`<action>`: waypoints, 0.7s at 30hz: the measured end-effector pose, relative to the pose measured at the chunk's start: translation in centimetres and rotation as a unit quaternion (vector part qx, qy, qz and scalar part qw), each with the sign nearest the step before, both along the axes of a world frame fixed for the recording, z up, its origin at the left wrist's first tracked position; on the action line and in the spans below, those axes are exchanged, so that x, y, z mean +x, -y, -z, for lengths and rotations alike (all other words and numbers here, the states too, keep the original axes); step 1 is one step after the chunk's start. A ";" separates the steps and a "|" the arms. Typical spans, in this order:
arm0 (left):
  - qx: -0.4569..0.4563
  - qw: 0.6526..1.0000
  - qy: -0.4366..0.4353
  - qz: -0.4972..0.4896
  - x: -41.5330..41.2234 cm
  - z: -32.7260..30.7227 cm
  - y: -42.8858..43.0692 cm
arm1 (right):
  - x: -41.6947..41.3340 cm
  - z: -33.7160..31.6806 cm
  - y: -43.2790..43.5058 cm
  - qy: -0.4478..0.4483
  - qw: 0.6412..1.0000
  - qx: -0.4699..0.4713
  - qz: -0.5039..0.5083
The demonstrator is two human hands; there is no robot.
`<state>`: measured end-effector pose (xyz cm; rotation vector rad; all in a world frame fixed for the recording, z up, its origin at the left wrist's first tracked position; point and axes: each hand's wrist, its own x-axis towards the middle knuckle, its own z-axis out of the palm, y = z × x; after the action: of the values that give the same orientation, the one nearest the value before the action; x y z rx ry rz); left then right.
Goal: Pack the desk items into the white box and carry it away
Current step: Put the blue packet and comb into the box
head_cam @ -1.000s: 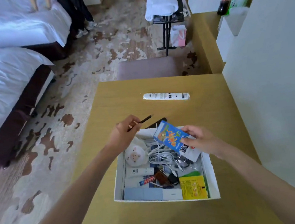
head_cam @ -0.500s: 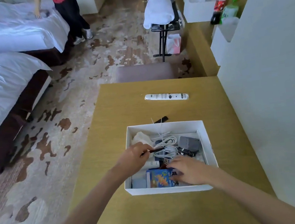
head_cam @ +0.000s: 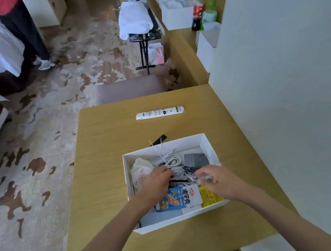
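The white box (head_cam: 164,146) stands on the wooden desk (head_cam: 112,173), and both my hands are inside it. My left hand (head_cam: 157,183) is curled on a black pen (head_cam: 179,180) that lies low over the contents. My right hand (head_cam: 217,178) hovers over the middle, its fingertips blurred. A blue snack packet (head_cam: 175,199) lies flat at the box's front beside a yellow packet (head_cam: 209,196). White cables (head_cam: 171,162), a grey pouch (head_cam: 196,159) and a white plush item (head_cam: 141,170) fill the back. A white remote (head_cam: 160,113) lies on the desk beyond the box.
A thin black item (head_cam: 159,139) lies on the desk just behind the box. A padded stool (head_cam: 129,89) stands at the desk's far edge. The wall (head_cam: 283,110) runs along the right. Beds are on the left, with a person (head_cam: 21,28) standing by them.
Both hands came down into the box. My right hand laid the blue packet at the front and let go. My left hand lowered the pen.
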<state>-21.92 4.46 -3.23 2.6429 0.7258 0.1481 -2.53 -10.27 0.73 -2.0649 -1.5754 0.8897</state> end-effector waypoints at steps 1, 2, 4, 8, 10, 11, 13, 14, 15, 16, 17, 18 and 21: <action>0.020 1.000 0.017 -0.003 -0.2 0.0 -0.1 | -0.2 0.2 -0.1 0.002 1.000 -0.008 -0.002; 0.036 0.999 0.028 -0.004 -0.4 0.0 -0.2 | -0.4 0.5 -0.1 0.006 1.000 -0.017 -0.008; 0.043 0.998 0.035 0.014 -1.1 -0.2 -0.3 | -0.9 1.1 -0.6 0.021 0.999 -0.035 -0.035; 0.043 0.998 -0.013 0.049 -2.6 -0.3 -0.4 | -2.1 2.2 -2.5 0.080 0.987 -0.052 -0.132; 0.040 0.996 -0.068 0.048 -3.1 -0.1 -0.2 | -2.6 2.7 -3.4 0.125 0.973 -0.059 -0.183; 0.037 0.994 -0.091 0.045 -3.2 0.0 -0.1 | -2.8 3.0 -3.7 0.144 0.967 -0.062 -0.200; 0.023 0.993 -0.116 0.027 -3.4 0.0 0.2 | -3.0 3.4 -4.2 0.157 0.962 -0.064 -0.215; 0.016 0.992 -0.126 0.017 -3.4 0.0 0.4 | -3.0 3.5 -4.3 0.153 0.962 -0.063 -0.217; 0.012 0.991 -0.134 0.008 -3.4 -0.1 0.5 | -2.9 3.6 -4.5 0.145 0.963 -0.060 -0.219; 0.010 0.990 -0.141 -0.001 -3.4 -0.2 0.7 | -2.8 3.7 -4.6 0.134 0.964 -0.056 -0.222; 0.008 0.989 -0.147 -0.009 -3.4 -0.4 0.8 | -2.7 3.7 -4.7 0.120 0.965 -0.055 -0.224; 0.004 0.988 -0.154 -0.018 -3.4 -0.5 0.9 | -2.6 3.8 -4.8 0.104 0.966 -0.057 -0.228; -0.012 0.984 -0.175 -0.045 -3.3 -1.0 1.3 | -2.3 3.7 -5.3 0.052 0.966 -0.069 -0.245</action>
<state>-25.27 3.21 -2.25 2.6426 0.9509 -0.3062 -4.87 -5.02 -2.98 -1.8612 -2.1922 1.0933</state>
